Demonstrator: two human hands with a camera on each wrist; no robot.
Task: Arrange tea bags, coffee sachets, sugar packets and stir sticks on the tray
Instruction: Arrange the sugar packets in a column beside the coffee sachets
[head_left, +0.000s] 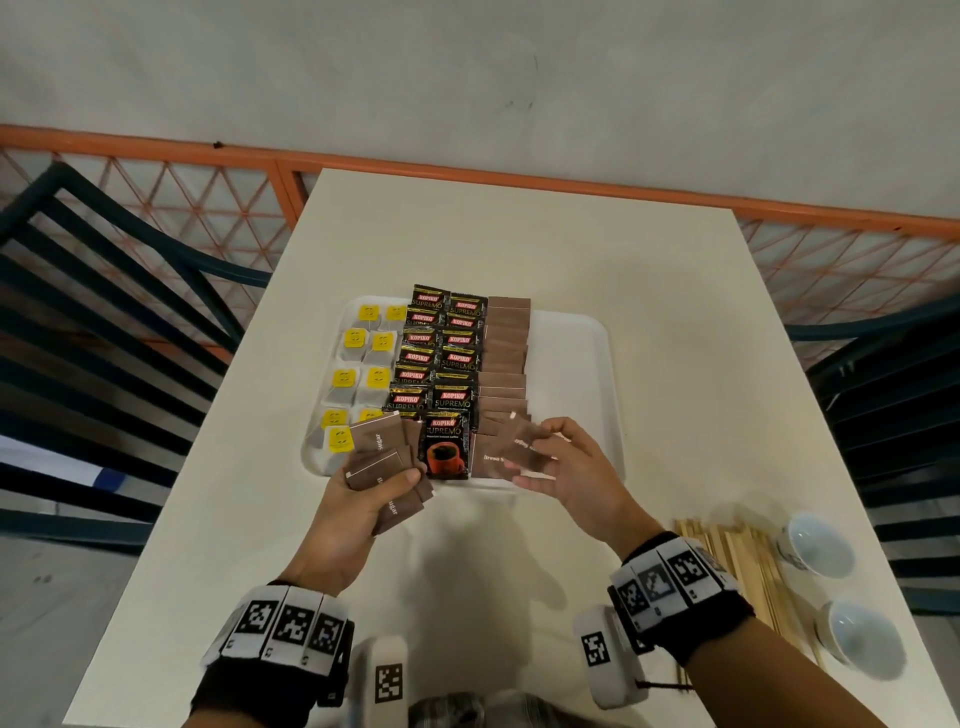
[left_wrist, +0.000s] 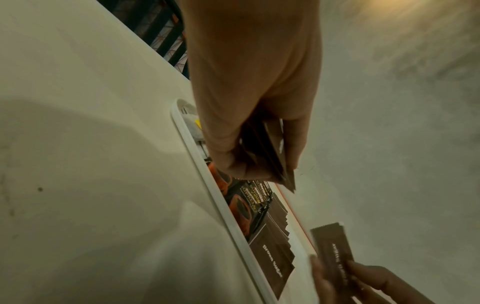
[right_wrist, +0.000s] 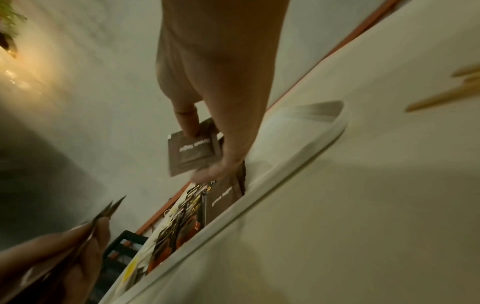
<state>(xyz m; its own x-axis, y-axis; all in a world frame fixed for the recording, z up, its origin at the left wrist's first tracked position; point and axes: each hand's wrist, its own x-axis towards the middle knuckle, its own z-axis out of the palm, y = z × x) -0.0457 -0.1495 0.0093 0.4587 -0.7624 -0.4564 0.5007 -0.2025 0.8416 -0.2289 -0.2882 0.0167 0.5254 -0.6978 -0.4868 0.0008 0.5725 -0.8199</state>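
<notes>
- The white tray (head_left: 587, 364) sits in the middle of the table (head_left: 649, 270). A lot of the job looks done.
- The tea bags (head_left: 358, 364) with yellow tags lie in two rows on the left part of the tray. That part looks finished.
- The black coffee sachets (head_left: 441, 353) lie in two rows next to the tea bags, each one partly over the next. That part looks finished too.
- The brown sugar packets (head_left: 506, 343) make one row beside the coffee. This row reaches to the near edge of the tray.
- The left hand (head_left: 358, 514) grips a fan of more sugar packets (head_left: 376, 452), with the thumb on top and the fingers curled under. It is held just over the near left corner of the tray.
- The right hand (head_left: 571, 467) pinches one sugar packet (head_left: 527, 441) between thumb and fingers. It holds the packet just above the near end of the sugar row, so I think it is about to be laid down.
- The sugar in the left hand still has to go on the tray.
- The right part of the tray has nothing on it yet.
- The wooden stir sticks (head_left: 737, 566) still lie in a pile on the table, near the right wrist and off the tray. I think they come last.
- Two small white cups (head_left: 831, 582) stand beside the sticks.
</notes>
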